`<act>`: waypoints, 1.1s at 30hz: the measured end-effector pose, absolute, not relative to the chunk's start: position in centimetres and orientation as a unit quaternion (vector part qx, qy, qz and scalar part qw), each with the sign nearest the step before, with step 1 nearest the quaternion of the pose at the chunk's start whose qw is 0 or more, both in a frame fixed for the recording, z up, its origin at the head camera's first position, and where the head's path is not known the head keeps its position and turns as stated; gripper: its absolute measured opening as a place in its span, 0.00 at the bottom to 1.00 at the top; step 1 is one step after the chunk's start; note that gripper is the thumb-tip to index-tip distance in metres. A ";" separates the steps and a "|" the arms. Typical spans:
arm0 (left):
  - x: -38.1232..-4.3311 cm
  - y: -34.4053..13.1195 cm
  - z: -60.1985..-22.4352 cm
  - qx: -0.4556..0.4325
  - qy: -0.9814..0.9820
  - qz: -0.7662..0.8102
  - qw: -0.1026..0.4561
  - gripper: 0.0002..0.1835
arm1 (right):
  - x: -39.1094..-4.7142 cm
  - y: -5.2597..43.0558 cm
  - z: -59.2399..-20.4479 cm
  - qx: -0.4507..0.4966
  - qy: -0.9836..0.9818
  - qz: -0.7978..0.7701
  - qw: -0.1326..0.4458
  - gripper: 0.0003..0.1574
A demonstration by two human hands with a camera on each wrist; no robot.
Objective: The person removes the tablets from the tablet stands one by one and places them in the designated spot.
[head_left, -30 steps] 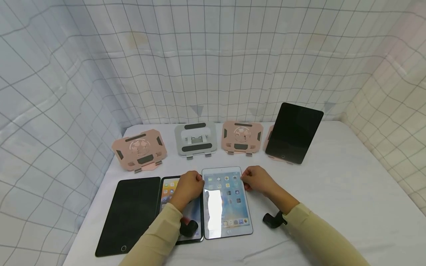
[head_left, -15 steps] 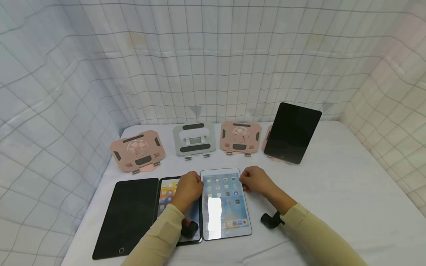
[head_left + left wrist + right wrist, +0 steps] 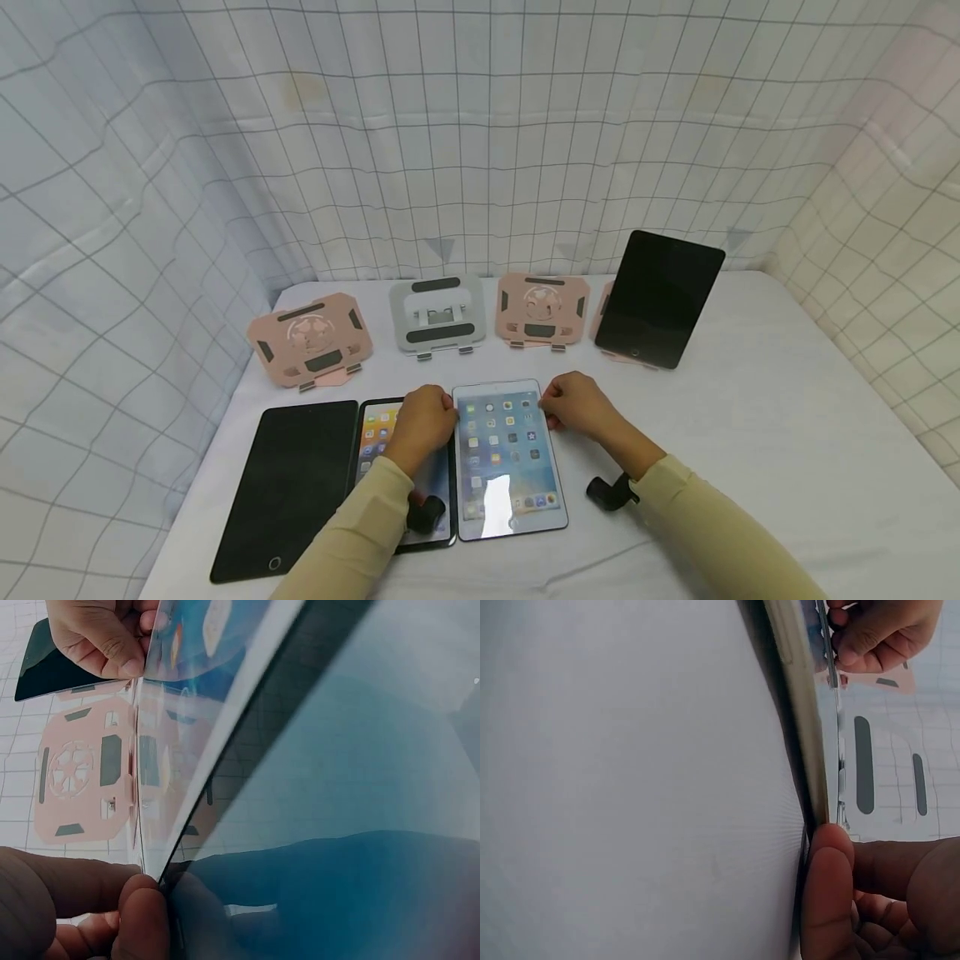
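A white-framed tablet with its home screen lit is in front of me in the head view. My left hand pinches its left long edge near the top between thumb and fingers. On the opposite edge, my right hand pinches at about the same height. The left wrist view shows the left hand's fingertips against the edge of the glossy screen. In the right wrist view the right thumb and finger meet at the tablet's thin side. My left forearm partly covers a black-framed tablet with a lit screen.
A dark tablet lies at left. Behind stand a pink stand, a grey stand and another pink stand. At right, a black tablet leans on a further pink stand. White gridded cloth hangs behind.
The bright glare on the white tablet's screen has shrunk and shifted down and right. Both hands keep their grip at the edges. The view has shifted slightly.
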State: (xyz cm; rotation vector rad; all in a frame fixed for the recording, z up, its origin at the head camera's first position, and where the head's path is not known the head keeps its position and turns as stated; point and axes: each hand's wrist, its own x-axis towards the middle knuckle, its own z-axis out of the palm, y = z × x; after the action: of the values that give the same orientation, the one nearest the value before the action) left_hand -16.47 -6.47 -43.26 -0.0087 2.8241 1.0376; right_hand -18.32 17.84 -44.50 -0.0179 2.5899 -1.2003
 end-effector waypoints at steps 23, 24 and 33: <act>-17.9 -7.3 -41.6 0.044 0.899 0.416 0.127 0.08 | -17.8 22.3 -41.9 -0.002 0.917 -0.382 0.119 0.12; -18.2 -7.2 -41.4 0.055 0.902 0.409 0.124 0.09 | -17.7 22.8 -41.7 -0.003 0.918 -0.381 0.114 0.13; -20.7 -4.6 -39.1 0.123 0.901 0.398 0.123 0.12 | -16.2 27.5 -41.3 -0.012 0.914 -0.397 0.081 0.19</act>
State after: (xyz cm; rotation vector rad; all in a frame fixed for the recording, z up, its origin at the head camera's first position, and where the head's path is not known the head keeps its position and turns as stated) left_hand -20.69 -4.60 -39.13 0.3598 2.6280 1.1605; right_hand -16.23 27.54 -41.26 -0.0348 2.7329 -1.1882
